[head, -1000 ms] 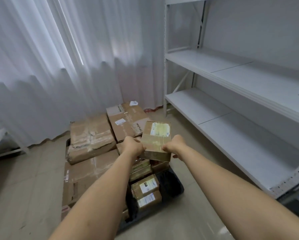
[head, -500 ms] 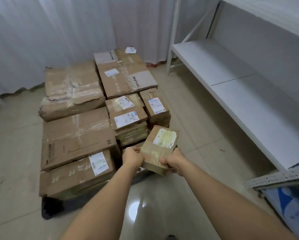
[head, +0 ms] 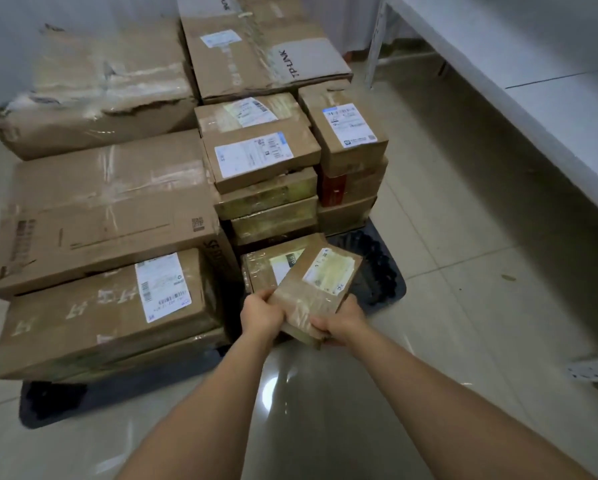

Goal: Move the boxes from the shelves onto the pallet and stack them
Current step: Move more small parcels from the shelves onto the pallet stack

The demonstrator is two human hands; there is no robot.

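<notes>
Both hands on one small flat brown cardboard parcel wrapped in clear tape with a pale yellowish label [head: 316,291]. My left hand [head: 261,315] grips its near-left edge, fingers curled round it; my right hand [head: 340,322] grips the near-right corner, thumb on top, fingers underneath. Parcel is tilted, far end higher, held over the near-right corner of the black plastic pallet [head: 382,271] on the floor. Its far end overlaps a similar taped brown parcel [head: 261,268] lying low on the pallet; can't tell if they touch

Just behind that: a stack of thin taped flat boxes [head: 268,202], topped by a brown box with a white shipping label [head: 259,157]. To its right, a taller stack topped by a narrow brown box with a blue-edged label [head: 347,129]. Left half of the pallet carries large brown cartons: near one with a white barcode label [head: 100,320], a wide carton [head: 100,206] behind it, a crushed taped carton [head: 96,88] at the back left, and a carton printed TP-LINK [head: 259,43] at the back

White metal shelf [head: 532,71] runs along my right, well apart from the pallet. Pale glossy floor tiles [head: 463,237] all round
</notes>
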